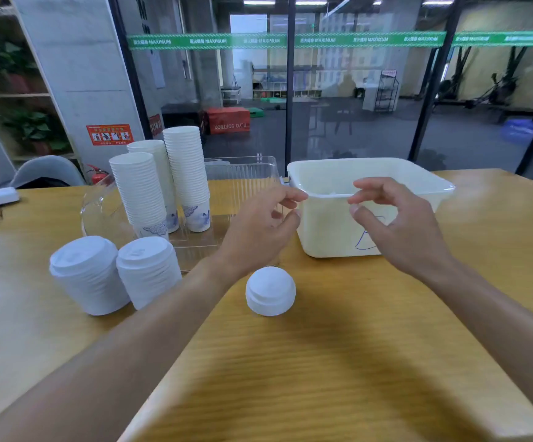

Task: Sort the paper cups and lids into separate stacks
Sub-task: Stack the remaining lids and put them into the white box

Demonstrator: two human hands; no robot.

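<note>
Nearest sits a short stack of lids [270, 290] on the table [338, 362], with two taller lid stacks [115, 272] to its left. Cup stacks [163, 186] stand farther back in a clear tray [242, 173]. Both the left hand [258, 228] and right hand [396, 221] hover loosely curled, holding nothing, before the white bin [370, 173]. A careless left forearm could topple the lid stacks.

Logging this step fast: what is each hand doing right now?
Left hand: open, fingers loosely curled, holding nothing, raised near the white tub.
Right hand: open, fingers loosely curled, holding nothing, in front of the tub.
</note>
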